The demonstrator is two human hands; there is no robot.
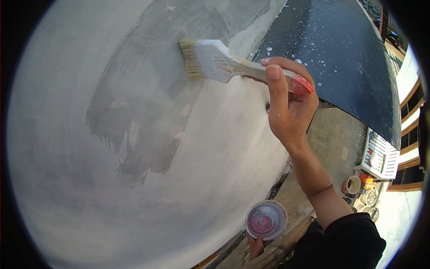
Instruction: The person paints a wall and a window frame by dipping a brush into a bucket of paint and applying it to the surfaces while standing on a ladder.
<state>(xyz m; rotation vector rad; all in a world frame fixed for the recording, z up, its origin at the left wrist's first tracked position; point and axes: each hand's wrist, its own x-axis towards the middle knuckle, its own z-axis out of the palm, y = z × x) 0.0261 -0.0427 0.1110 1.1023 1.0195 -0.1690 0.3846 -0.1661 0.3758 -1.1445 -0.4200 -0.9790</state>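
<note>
My right hand is closed round the handle of a wide paintbrush, thumb on the near side. The brush has a whitish, paint-smeared body, a red handle end and pale yellowish bristles. Its bristle tips touch or nearly touch the grey wall, at a darker, wet-looking patch with streaky lower edges. Low in the view, my left hand grips a small paint bucket from below and the side. Inside the bucket is a greyish liquid with a reddish round area. Most of the left hand's fingers are hidden under it.
A dark panel spattered with white drops juts out at upper right, close to the brush hand. Below on the concrete ground stand a white slatted rack, a bucket and several other containers near a white wall.
</note>
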